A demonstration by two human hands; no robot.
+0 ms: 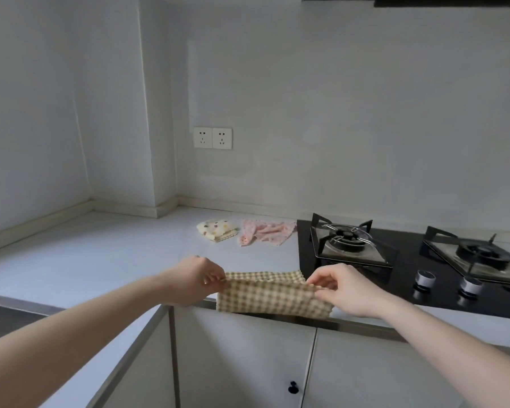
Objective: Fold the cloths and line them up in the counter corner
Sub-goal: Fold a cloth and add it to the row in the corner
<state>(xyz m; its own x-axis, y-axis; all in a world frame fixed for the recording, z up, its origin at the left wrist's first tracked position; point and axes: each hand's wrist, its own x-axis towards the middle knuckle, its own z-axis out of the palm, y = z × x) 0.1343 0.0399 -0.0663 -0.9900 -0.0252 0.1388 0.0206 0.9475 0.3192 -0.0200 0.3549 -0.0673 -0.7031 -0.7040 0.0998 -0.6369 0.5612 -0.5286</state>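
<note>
A brown-and-cream checked cloth (271, 295) is stretched between my two hands above the counter's front edge, doubled over and hanging a little past the edge. My left hand (193, 279) pinches its left end; my right hand (340, 288) pinches its right end. Farther back on the white counter (115, 254) lies a cream cloth with coloured dots (217, 229), folded into a small bundle. Right beside it a pink patterned cloth (267, 232) lies crumpled and unfolded, touching the hob's left edge.
A black gas hob (401, 278) with two burners and two knobs fills the counter's right side. A wall pillar and double socket (212, 138) stand behind the cloths. The counter corner (92, 207) is at the far left. White cabinet doors (242, 363) lie below.
</note>
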